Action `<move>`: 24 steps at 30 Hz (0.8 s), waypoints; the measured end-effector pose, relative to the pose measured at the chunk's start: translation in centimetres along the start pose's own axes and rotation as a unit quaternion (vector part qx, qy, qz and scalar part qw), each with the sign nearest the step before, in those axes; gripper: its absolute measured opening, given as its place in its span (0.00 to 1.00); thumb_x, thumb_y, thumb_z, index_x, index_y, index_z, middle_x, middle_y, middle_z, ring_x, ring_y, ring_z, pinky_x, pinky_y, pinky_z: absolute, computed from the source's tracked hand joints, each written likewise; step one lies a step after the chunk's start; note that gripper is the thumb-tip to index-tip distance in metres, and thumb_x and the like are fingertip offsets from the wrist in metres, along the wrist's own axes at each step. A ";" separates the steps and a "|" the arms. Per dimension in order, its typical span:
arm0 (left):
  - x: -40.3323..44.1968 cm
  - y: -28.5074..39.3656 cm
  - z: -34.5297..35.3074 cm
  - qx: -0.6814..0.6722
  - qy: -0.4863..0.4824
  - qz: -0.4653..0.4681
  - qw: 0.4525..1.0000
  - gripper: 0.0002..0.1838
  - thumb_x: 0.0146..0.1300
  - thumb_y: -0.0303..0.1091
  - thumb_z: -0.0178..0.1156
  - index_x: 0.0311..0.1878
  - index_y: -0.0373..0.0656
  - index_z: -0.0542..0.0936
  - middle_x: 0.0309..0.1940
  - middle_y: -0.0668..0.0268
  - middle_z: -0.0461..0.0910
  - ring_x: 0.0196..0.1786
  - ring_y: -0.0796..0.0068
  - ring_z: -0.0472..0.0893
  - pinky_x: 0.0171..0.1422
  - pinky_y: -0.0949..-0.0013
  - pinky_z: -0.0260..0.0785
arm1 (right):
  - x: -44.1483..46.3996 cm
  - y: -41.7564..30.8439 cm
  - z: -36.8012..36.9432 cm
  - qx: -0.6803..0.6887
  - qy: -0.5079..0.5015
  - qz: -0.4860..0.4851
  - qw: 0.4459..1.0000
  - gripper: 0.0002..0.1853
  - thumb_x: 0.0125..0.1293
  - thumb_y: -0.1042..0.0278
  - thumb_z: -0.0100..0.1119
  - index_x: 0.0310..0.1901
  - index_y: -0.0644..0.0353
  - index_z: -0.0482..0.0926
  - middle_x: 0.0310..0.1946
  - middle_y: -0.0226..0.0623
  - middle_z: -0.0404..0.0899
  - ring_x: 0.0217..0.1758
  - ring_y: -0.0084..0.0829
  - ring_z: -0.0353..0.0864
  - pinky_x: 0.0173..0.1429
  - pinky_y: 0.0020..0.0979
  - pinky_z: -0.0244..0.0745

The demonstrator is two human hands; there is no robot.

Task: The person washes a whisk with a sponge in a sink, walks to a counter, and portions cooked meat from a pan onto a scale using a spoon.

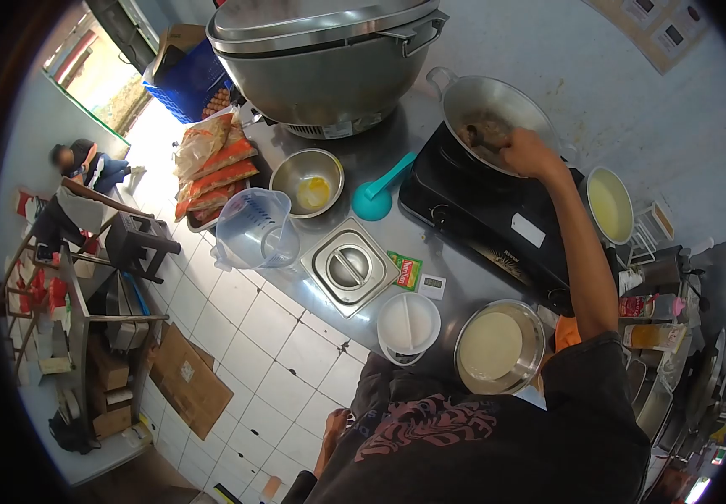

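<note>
My right hand (527,154) is closed around the handle of a dark-ended stirring utensil (474,136), whose head sits in the brown food inside a metal wok (464,91). The wok stands on a black gas stove (455,197). My left hand (337,422) hangs low beside my body, over the tiled floor; its fingers look curled, and what they hold, if anything, is too small to make out. Nearest to my body are a steel bowl of pale batter (491,346) and a white lidded tub (409,323).
A large lidded pot (321,76) stands at the back. Along the steel counter are a teal ladle (373,200), a bowl with egg (313,193), a clear measuring jug (254,227), a lidded steel container (348,267) and bagged food (220,164). Another person (90,164) sits far left.
</note>
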State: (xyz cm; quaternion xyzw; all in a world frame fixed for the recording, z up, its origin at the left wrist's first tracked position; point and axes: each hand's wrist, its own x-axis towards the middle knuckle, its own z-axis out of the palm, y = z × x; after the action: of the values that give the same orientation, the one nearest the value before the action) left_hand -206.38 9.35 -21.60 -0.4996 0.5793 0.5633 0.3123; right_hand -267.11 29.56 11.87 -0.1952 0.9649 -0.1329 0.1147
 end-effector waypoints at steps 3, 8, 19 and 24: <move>-0.7 1.1 0.0 -0.015 0.002 -0.024 1.000 0.21 0.62 0.42 0.54 0.52 0.37 0.75 0.43 0.60 0.81 0.43 0.66 0.80 0.43 0.63 0.72 | 1.4 1.6 0.5 0.025 -0.024 0.033 0.999 0.19 0.50 0.73 0.51 0.45 0.61 0.82 0.36 0.57 0.80 0.43 0.49 0.81 0.51 0.38 0.73; -0.4 1.1 -0.2 -0.005 0.003 -0.019 1.000 0.21 0.62 0.42 0.54 0.52 0.37 0.75 0.43 0.60 0.80 0.43 0.66 0.80 0.43 0.63 0.72 | 3.0 3.9 3.2 -0.005 0.070 -0.100 0.993 0.19 0.50 0.72 0.52 0.44 0.63 0.82 0.27 0.50 0.80 0.32 0.38 0.81 0.36 0.35 0.75; 0.1 0.7 0.0 -0.005 0.009 -0.004 1.000 0.20 0.63 0.41 0.54 0.52 0.36 0.75 0.40 0.60 0.80 0.39 0.66 0.81 0.38 0.65 0.72 | 2.4 3.3 0.7 0.344 -0.060 0.098 0.932 0.22 0.54 0.74 0.50 0.53 0.70 0.76 0.20 0.31 0.73 0.18 0.18 0.67 0.19 0.22 0.60; -0.6 1.4 -0.1 -0.017 0.010 -0.004 1.000 0.20 0.62 0.39 0.54 0.52 0.34 0.75 0.40 0.58 0.80 0.39 0.66 0.81 0.39 0.66 0.73 | 3.9 2.6 1.7 0.214 -0.036 0.073 0.973 0.11 0.58 0.74 0.49 0.37 0.71 0.77 0.20 0.33 0.72 0.17 0.19 0.66 0.18 0.21 0.58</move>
State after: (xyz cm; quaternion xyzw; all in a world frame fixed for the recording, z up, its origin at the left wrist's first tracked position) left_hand -207.54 9.19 -20.58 -0.5127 0.5708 0.5670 0.2998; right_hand -271.08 29.88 8.80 -0.0998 0.9209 -0.3210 0.1975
